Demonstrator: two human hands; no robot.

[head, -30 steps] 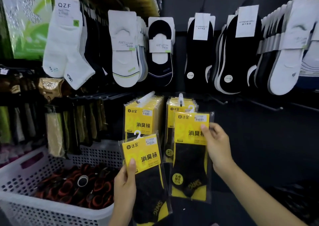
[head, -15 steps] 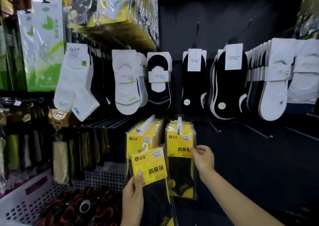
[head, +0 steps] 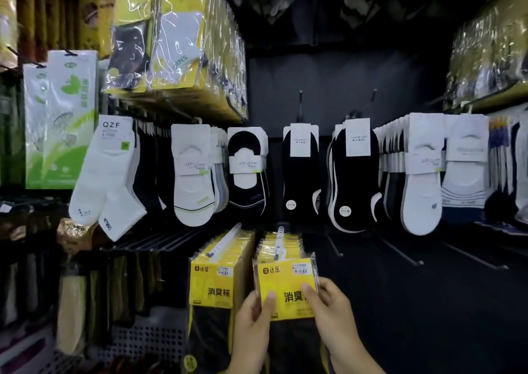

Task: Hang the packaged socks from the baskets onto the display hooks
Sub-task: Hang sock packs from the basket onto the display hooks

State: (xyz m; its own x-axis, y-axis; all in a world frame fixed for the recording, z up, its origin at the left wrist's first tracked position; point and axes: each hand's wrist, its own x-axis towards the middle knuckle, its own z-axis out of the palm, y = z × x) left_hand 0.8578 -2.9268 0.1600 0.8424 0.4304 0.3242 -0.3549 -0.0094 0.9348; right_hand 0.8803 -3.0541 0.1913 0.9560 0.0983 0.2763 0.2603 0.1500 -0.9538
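Packaged socks in yellow-and-black sleeves fill two hooks on the lower row: a left stack (head: 213, 282) on its hook (head: 225, 240) and a right stack on a second hook (head: 280, 242). One loose pack (head: 287, 288) is held up in front of the right stack, its top edge at that hook; whether its hanger is already threaded on cannot be told. Two grips hold this pack: the left grip (head: 251, 325) pinches its lower left corner with the thumb on the front, and the right grip (head: 331, 310) clasps its right edge. Half a second ago the left grip alone held this pack lower down, between the two stacks, while the right grip touched the right stack; now both meet on the one pack, farther right. The view has also tilted up, showing less of the white perforated basket (head: 143, 342) at lower left. Above hangs a row of white and black no-show socks (head: 193, 173) and white ankle socks (head: 105, 179). To the right, bare metal hooks (head: 400, 250) jut from a dark wall.
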